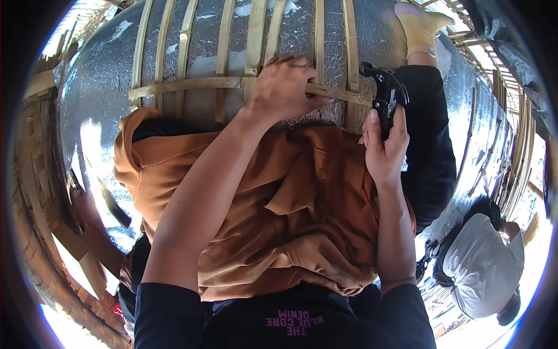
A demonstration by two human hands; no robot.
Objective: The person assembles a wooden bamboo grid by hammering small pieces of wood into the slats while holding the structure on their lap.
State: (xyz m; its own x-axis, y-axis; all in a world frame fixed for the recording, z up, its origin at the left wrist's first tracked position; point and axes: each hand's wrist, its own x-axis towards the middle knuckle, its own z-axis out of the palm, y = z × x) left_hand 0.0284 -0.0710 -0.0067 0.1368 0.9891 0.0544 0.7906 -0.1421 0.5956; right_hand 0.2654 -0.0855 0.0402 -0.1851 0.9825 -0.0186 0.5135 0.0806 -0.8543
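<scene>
My left hand [282, 87] is closed around a thin crosswise wooden strip [192, 85], fingers over its upper edge and thumb below. That strip lies across several lengthwise slats [254, 41], which rest on a silver foil-like sheet [104, 64]. In my right hand [386, 145] is a black claw hammer [383, 87], gripped by its handle with the head pointing away from me. The hammer sits at the right end of the crosswise strip; whether they touch I cannot tell.
A brown garment [279, 203] is bunched across my lap. My leg [427, 145], in black, stretches forward on the right, ending in a tan sock [418, 29]. At the lower right is another person in a white shirt [482, 264]. Woven bamboo [35, 192] borders the left side.
</scene>
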